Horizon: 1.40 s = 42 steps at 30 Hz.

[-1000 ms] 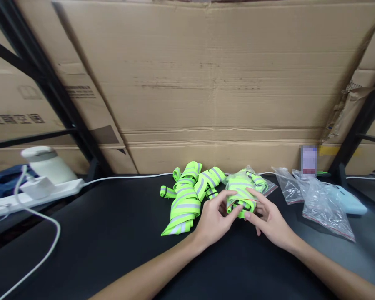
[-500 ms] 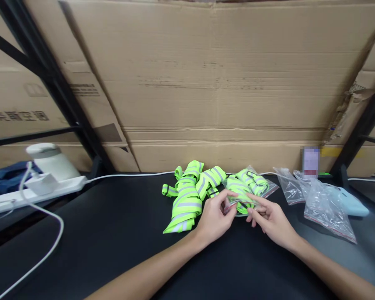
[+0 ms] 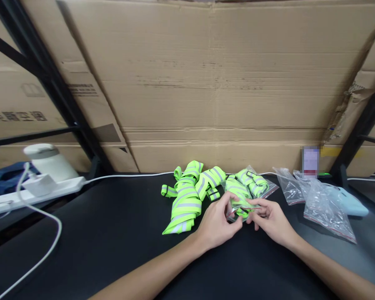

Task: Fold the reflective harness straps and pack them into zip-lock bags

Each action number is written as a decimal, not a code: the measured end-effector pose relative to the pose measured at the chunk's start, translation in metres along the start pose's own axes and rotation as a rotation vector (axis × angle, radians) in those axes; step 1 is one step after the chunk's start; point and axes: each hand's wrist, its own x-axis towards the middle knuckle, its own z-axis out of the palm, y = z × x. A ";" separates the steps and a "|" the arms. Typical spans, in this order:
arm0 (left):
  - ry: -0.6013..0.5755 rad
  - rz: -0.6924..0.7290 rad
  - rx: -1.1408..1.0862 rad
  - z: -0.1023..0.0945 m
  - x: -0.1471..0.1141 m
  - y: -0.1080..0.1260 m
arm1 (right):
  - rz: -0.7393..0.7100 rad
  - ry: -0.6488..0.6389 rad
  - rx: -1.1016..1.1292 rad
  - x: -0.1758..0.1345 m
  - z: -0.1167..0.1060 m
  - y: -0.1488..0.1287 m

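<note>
Both hands are at the red-edged opening of a clear zip bag (image 3: 236, 192) with a neon-yellow reflective strap bundle inside. My left hand (image 3: 218, 218) grips the bag's left edge, thumb below and fingers above. On the other side, my right hand (image 3: 270, 218) pinches the bag's right edge between thumb and fingers. Just behind lies another bagged strap bundle (image 3: 253, 181). Left of my hands, a long pile of loose reflective straps (image 3: 186, 202) touches a smaller folded strap (image 3: 211, 179) with black buckles.
Clear plastic bags (image 3: 326, 208) lie at right, partly over a light-blue object (image 3: 351, 202). A white power strip (image 3: 65, 187) with a charger, a pale bottle (image 3: 51, 162) and a white cable (image 3: 58, 233) are at left. Cardboard (image 3: 212, 83) walls the back of the black table.
My left thumb has moved down and right along the bag's opening, and the left hand is more spread around it. My right hand keeps its pinch nearly in place.
</note>
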 end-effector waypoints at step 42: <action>-0.149 0.151 0.383 -0.015 -0.012 -0.022 | -0.189 -0.108 -0.797 0.010 -0.022 -0.001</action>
